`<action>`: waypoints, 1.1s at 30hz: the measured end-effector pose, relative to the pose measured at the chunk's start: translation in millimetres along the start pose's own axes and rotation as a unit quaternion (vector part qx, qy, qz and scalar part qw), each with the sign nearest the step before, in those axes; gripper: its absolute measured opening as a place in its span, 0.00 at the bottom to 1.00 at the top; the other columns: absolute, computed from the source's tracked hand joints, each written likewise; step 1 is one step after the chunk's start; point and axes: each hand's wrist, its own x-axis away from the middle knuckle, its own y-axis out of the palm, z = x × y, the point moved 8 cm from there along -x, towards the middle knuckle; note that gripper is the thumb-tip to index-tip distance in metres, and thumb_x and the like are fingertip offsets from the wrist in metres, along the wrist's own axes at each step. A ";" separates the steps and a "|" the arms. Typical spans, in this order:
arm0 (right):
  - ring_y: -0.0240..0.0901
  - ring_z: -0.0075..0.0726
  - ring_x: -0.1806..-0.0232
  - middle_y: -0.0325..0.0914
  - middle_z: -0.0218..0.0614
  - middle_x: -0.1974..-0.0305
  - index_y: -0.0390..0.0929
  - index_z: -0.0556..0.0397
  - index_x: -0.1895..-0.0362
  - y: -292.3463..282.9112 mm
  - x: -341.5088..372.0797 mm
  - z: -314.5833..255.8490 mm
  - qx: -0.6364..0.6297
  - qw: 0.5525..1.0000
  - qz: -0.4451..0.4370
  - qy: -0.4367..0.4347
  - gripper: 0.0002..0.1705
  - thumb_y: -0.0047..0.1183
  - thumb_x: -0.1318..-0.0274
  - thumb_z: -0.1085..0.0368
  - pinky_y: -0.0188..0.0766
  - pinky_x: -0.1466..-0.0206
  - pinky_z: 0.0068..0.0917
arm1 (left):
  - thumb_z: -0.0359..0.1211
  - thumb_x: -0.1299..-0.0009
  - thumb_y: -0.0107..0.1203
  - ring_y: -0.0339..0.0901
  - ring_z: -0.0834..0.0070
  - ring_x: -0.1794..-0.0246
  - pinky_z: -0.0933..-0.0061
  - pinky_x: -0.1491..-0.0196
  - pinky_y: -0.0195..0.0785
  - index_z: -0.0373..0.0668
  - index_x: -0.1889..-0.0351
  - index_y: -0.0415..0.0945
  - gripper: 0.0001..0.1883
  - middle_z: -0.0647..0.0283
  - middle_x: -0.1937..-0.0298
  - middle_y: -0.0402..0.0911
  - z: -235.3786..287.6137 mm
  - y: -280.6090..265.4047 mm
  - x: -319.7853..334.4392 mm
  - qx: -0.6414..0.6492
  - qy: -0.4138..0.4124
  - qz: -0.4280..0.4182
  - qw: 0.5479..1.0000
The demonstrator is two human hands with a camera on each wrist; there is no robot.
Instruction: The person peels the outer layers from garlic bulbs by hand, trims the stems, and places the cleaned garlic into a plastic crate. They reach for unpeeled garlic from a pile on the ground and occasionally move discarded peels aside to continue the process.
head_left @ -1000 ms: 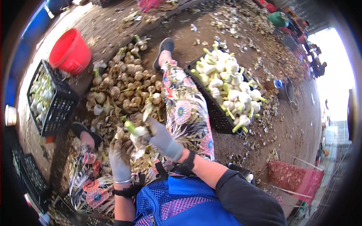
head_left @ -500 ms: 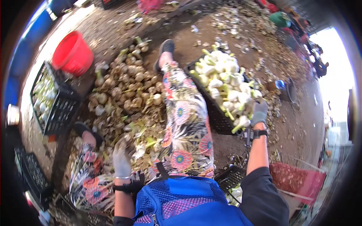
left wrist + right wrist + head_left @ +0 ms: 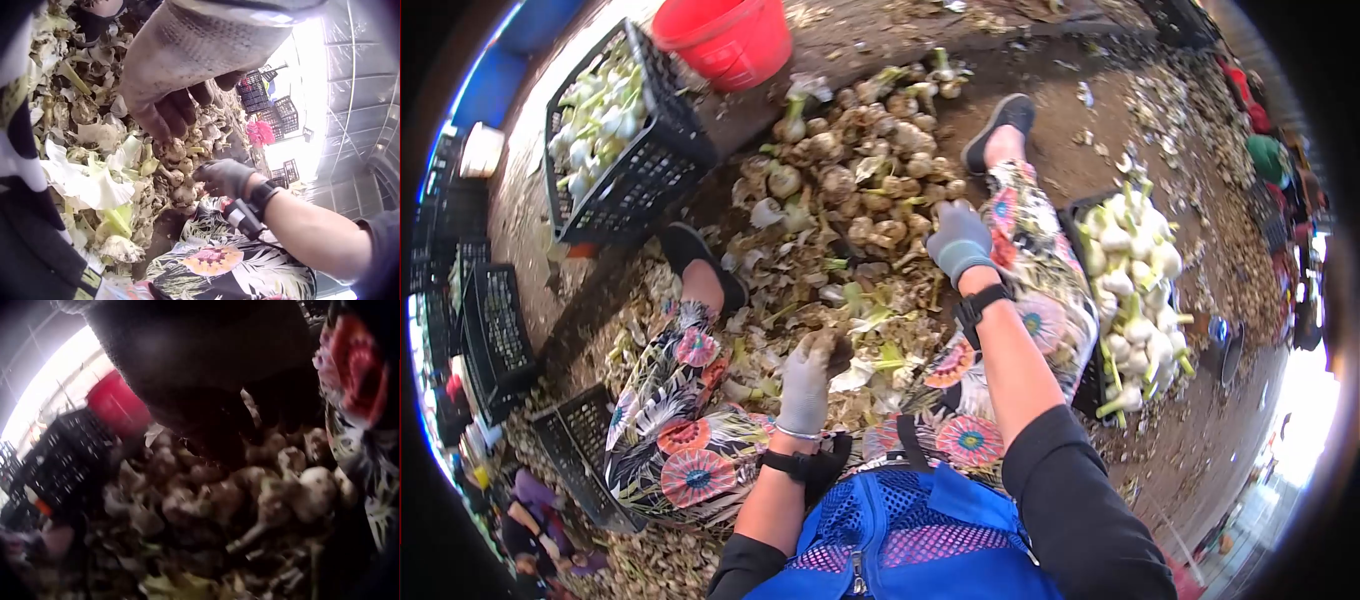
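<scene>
The gloved right hand reaches to the right edge of a heap of unpeeled garlic bulbs, beside the patterned trouser leg. In the right wrist view this hand is dark, its fingertips close over the bulbs. The gloved left hand hovers above loose husks and leaf scraps between the legs. Its fingers hang loosely curled in the left wrist view, with nothing seen in them. Cleaned white garlic bulbs are piled in a black crate to the right.
Another black crate of garlic stands at upper left, next to a red bucket. More dark crates stand at far left. Both shoes flank the heap. Husks litter the floor on the right, where a dark round container stands.
The right hand carried a trimmed garlic bulb to the right-hand crate, left it there, then came back to the heap. The left hand stayed over the husks. The head view has turned.
</scene>
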 end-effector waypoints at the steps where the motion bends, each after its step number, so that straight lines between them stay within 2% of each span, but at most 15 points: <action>1: 0.72 0.52 0.42 0.74 0.43 0.46 0.78 0.46 0.49 22.9 -0.9 -5.7 0.044 0.998 -0.044 0.017 0.22 0.59 0.51 0.60 0.73 0.44 0.43 | 0.40 0.24 0.52 0.82 0.68 0.57 0.66 0.51 0.77 0.38 0.48 0.75 0.16 0.58 0.56 0.82 1.8 -2.0 -1.0 0.006 -0.006 0.018 1.000; 3: 0.72 0.51 0.41 0.74 0.43 0.46 0.80 0.44 0.51 82.8 -11.3 8.1 0.096 0.992 -0.077 0.000 0.18 0.59 0.50 0.60 0.73 0.45 0.44 | 0.39 0.24 0.52 0.82 0.69 0.57 0.68 0.51 0.76 0.37 0.47 0.75 0.16 0.59 0.56 0.82 5.1 -4.6 -3.4 0.010 -0.015 0.029 0.999; 8: 0.79 0.48 0.50 0.79 0.43 0.51 0.83 0.46 0.56 78.8 -9.2 22.8 0.107 0.992 -0.057 0.047 0.15 0.59 0.50 0.60 0.75 0.48 0.43 | 0.38 0.25 0.52 0.79 0.72 0.54 0.72 0.47 0.73 0.34 0.40 0.71 0.21 0.58 0.51 0.80 25.5 5.3 -7.5 -0.064 0.009 0.029 0.998; 10: 0.82 0.50 0.57 0.84 0.46 0.57 0.85 0.49 0.56 62.6 -4.2 14.4 -0.067 0.995 -0.071 0.005 0.16 0.56 0.50 0.63 0.76 0.51 0.41 | 0.40 0.28 0.56 0.77 0.70 0.48 0.71 0.42 0.70 0.33 0.34 0.66 0.29 0.56 0.44 0.76 27.0 11.7 -11.3 -0.118 0.050 0.006 0.992; 12: 0.82 0.36 0.62 0.86 0.42 0.64 0.84 0.52 0.51 37.8 35.9 -24.2 -0.318 0.919 -0.232 -0.025 0.20 0.50 0.48 0.74 0.76 0.55 0.29 | 0.43 0.31 0.60 0.73 0.68 0.41 0.69 0.38 0.67 0.32 0.31 0.61 0.36 0.54 0.38 0.72 45.4 23.1 -3.7 -0.275 0.184 0.026 0.943; 14: 0.79 0.27 0.59 0.85 0.39 0.58 0.84 0.53 0.52 -0.4 76.8 -66.9 -0.409 0.873 -0.193 -0.182 0.18 0.56 0.49 0.72 0.74 0.51 0.25 | 0.43 0.35 0.63 0.66 0.59 0.34 0.63 0.32 0.59 0.35 0.30 0.61 0.39 0.48 0.34 0.67 55.8 30.0 5.4 -0.292 0.216 0.013 0.932; 16: 0.80 0.32 0.56 0.84 0.40 0.56 0.84 0.52 0.54 -4.9 114.9 -79.6 -0.630 0.735 -0.224 -0.111 0.15 0.55 0.48 0.69 0.74 0.49 0.27 | 0.43 0.36 0.64 0.69 0.66 0.37 0.67 0.35 0.63 0.32 0.30 0.60 0.40 0.53 0.37 0.70 65.0 38.3 15.2 -0.327 0.269 -0.020 0.906; 17: 0.80 0.32 0.56 0.84 0.40 0.56 0.84 0.52 0.54 7.5 121.4 -81.1 -0.632 0.733 -0.224 -0.116 0.15 0.55 0.48 0.69 0.74 0.49 0.27 | 0.42 0.38 0.66 0.69 0.65 0.36 0.65 0.34 0.61 0.32 0.32 0.62 0.40 0.52 0.37 0.70 65.4 33.1 18.3 -0.320 0.266 -0.008 0.909; 19: 0.81 0.48 0.58 0.83 0.50 0.62 0.82 0.55 0.57 23.1 121.4 -70.1 -0.514 0.846 -0.073 -0.119 0.14 0.52 0.46 0.66 0.75 0.53 0.34 | 0.41 0.38 0.66 0.69 0.65 0.36 0.65 0.33 0.61 0.31 0.33 0.63 0.39 0.52 0.38 0.71 75.0 32.7 29.1 -0.348 0.284 0.006 0.894; 22: 0.78 0.62 0.62 0.79 0.59 0.67 0.80 0.60 0.59 19.7 140.4 -78.3 -0.366 0.924 -0.060 -0.091 0.13 0.49 0.47 0.67 0.73 0.58 0.42 | 0.40 0.37 0.65 0.72 0.64 0.39 0.68 0.36 0.64 0.31 0.33 0.62 0.38 0.53 0.39 0.71 78.1 36.2 39.5 -0.411 0.341 0.019 0.845; 24: 0.74 0.68 0.65 0.76 0.61 0.71 0.79 0.63 0.61 0.9 151.8 -77.6 -0.382 0.918 0.020 -0.099 0.13 0.48 0.48 0.68 0.70 0.62 0.46 | 0.37 0.34 0.63 0.76 0.64 0.44 0.67 0.39 0.69 0.32 0.32 0.60 0.36 0.52 0.41 0.73 62.8 29.4 32.4 -0.173 0.229 -0.021 0.958; 27: 0.79 0.59 0.65 0.79 0.57 0.70 0.80 0.63 0.58 3.1 160.0 -73.3 -0.430 0.891 -0.008 -0.146 0.14 0.50 0.46 0.68 0.72 0.60 0.42 | 0.38 0.31 0.60 0.78 0.64 0.45 0.63 0.43 0.74 0.34 0.31 0.59 0.34 0.51 0.42 0.74 56.9 24.8 35.5 -0.001 0.129 -0.059 0.990; 30: 0.82 0.43 0.63 0.84 0.49 0.66 0.80 0.62 0.52 -1.7 167.9 -67.0 -0.505 0.858 -0.050 -0.083 0.16 0.55 0.43 0.67 0.74 0.57 0.34 | 0.40 0.29 0.56 0.78 0.63 0.45 0.59 0.44 0.75 0.35 0.32 0.59 0.32 0.52 0.42 0.75 54.5 28.6 34.3 0.141 0.077 -0.144 0.977; 32: 0.79 0.30 0.61 0.85 0.42 0.61 0.79 0.62 0.46 -17.4 165.8 -76.9 -0.562 0.812 -0.034 -0.154 0.20 0.59 0.42 0.66 0.74 0.54 0.27 | 0.46 0.26 0.54 0.78 0.64 0.45 0.58 0.44 0.75 0.36 0.31 0.59 0.33 0.54 0.40 0.74 55.3 31.5 37.5 0.113 0.074 -0.156 0.978; 33: 0.78 0.27 0.59 0.84 0.39 0.60 0.78 0.61 0.44 1.2 164.5 -81.1 -0.621 0.766 -0.151 -0.061 0.22 0.61 0.42 0.66 0.74 0.52 0.25 | 0.48 0.25 0.52 0.79 0.65 0.48 0.60 0.47 0.75 0.37 0.31 0.60 0.32 0.55 0.42 0.75 54.1 32.8 38.4 0.097 0.066 -0.150 0.982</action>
